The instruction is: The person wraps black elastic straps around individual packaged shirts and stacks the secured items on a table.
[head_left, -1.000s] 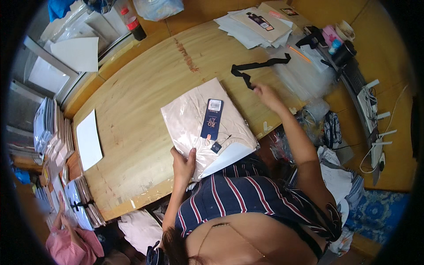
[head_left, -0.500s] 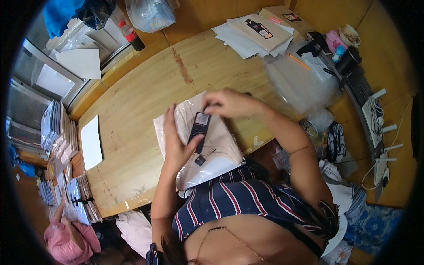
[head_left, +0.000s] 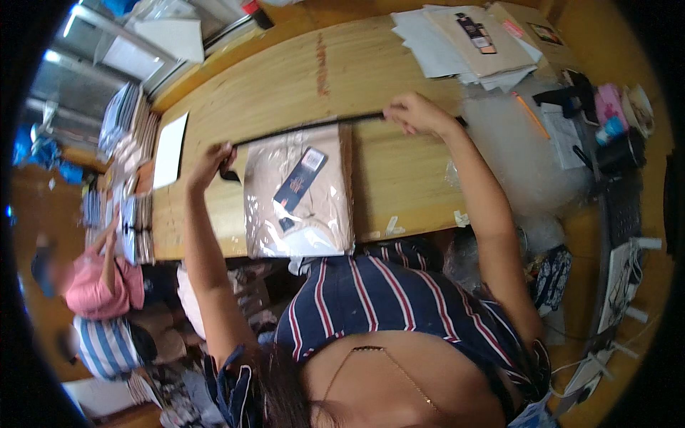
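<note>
A folded beige garment [head_left: 264, 178] in clear plastic lies at the table's near edge, a dark blue hang tag [head_left: 301, 178] showing on its front. It looks thick, perhaps several packs stacked. Along its far edge runs a long black strap [head_left: 307, 128], pulled nearly straight between my hands. My left hand [head_left: 212, 162] is closed on the strap just left of the garment, with a short loose end hanging below. To the right, my right hand [head_left: 419, 114] pinches the strap above the table, and its other end sticks out beyond my wrist.
A white sheet [head_left: 171, 150] lies at the table's left. Papers and a beige pack [head_left: 457, 64] sit at the far right, near clear plastic bags [head_left: 499, 143], an orange pencil [head_left: 531, 114] and a black mug [head_left: 619, 151]. Two people, one in a pink shirt [head_left: 100, 285], are by stacked packs at left.
My hands have left the garment's front and moved apart, now stretching the black strap across its far edge. The garment sits squarer in front of me. The view has shifted.
</note>
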Available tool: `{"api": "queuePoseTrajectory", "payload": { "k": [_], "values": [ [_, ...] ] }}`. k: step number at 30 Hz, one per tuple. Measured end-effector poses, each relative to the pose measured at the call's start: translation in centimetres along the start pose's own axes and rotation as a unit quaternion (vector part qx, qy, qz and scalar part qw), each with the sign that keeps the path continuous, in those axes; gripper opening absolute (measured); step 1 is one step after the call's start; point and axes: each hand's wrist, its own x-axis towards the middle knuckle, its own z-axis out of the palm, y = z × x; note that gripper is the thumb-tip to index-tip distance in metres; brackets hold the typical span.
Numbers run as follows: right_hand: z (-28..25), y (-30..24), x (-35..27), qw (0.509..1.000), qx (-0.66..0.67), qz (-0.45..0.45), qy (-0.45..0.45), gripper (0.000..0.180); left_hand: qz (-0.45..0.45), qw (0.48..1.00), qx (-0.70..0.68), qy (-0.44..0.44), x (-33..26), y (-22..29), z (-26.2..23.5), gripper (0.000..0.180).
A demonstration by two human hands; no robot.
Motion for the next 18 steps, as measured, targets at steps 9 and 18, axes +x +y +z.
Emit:
{"api": "queuePoseTrajectory", "payload": {
  "k": [9,18],
  "values": [
    [6.8,4.6,13.1,0.974,-0.022,0.185,0.132,0.023,-0.131,0.950,0.049,0.278,9.0,-7.7,2.4,0.032],
    [10.4,5.2,8.4,0.945,0.248,0.195,0.082,0.012,-0.177,0.933,-0.311,-0.038,5.0,-10.9,3.3,0.028]
  ]
}}
